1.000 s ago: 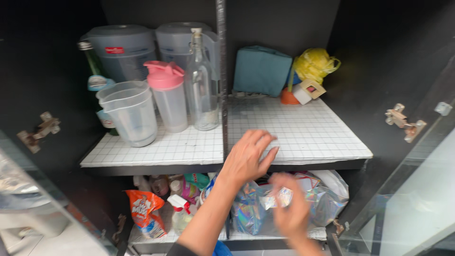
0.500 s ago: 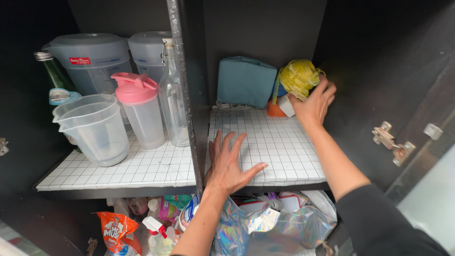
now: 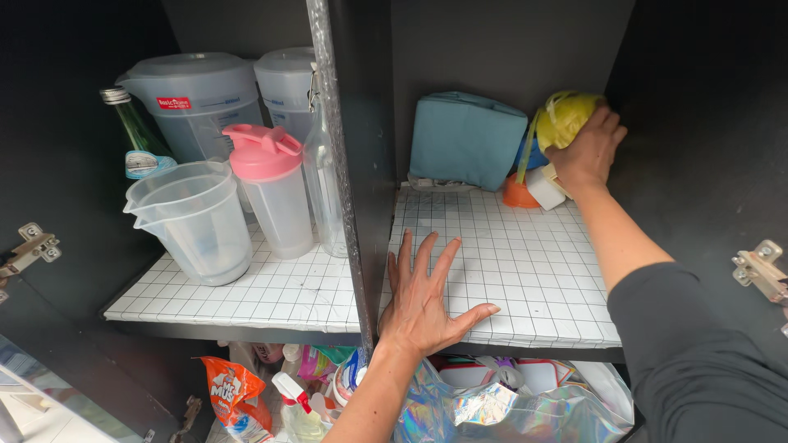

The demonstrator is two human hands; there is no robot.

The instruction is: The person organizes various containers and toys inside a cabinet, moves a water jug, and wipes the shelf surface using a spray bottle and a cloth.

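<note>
My left hand (image 3: 428, 299) lies flat, fingers spread, on the white gridded shelf liner (image 3: 525, 271) at the front of the cupboard's right bay. My right hand (image 3: 589, 152) reaches to the back right corner and rests on a yellow crinkled bundle (image 3: 565, 116). Whether the fingers grip it or only touch it is unclear. Just below that hand sit a small white block (image 3: 543, 188) and an orange cap-like piece (image 3: 519, 194). A teal fabric pouch (image 3: 465, 139) stands against the back wall to the left of the bundle.
The left bay holds a clear measuring jug (image 3: 195, 218), a pink-lidded shaker (image 3: 271, 189), a glass bottle (image 3: 325, 189), a green bottle (image 3: 136, 138) and two grey lidded pitchers (image 3: 197, 98). A black divider (image 3: 361, 164) splits the shelf. Below are a shiny foil bag (image 3: 509, 410), spray bottle (image 3: 294, 402) and orange packet (image 3: 235, 395).
My right hand rose from the lower shelf to the back right corner and settled on the yellow bundle. My left hand flattened on the liner. The view shifted.
</note>
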